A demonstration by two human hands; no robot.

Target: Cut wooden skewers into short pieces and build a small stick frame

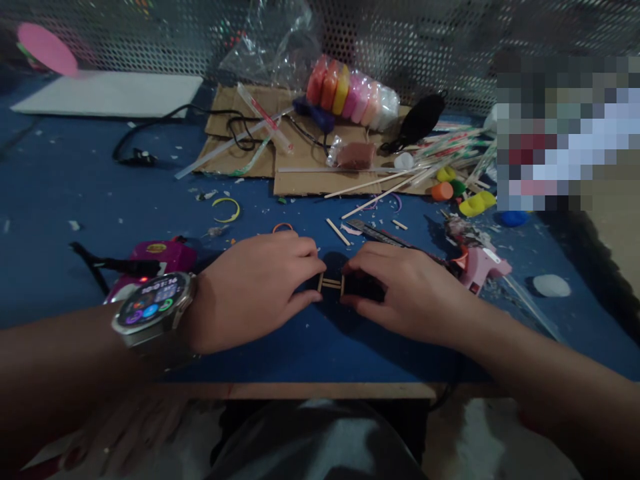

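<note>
A small frame of short wooden sticks [331, 283] is held between my hands, low over the blue table. The thumb and fingers of my left hand [250, 287] pinch its left upright, and a watch sits on that wrist. At the other end, my right hand [413, 287] pinches the right upright. Two thin sticks run crosswise between the uprights. My fingers partly cover both ends. Just beyond my right hand lies a utility knife [373, 233], and a pink glue gun [483, 267] is to its right. A magenta device [167, 259] with a lit red light rests behind my left wrist.
Cardboard pieces [325, 185] at the back carry straws, a cable and a bagged brown block [355, 155]. Colourful clay tubs [350, 93] in plastic lie behind. Thin sticks [377, 193] and scraps are scattered about. A white board [110, 93] lies back left. The table's front edge [310, 391] is close.
</note>
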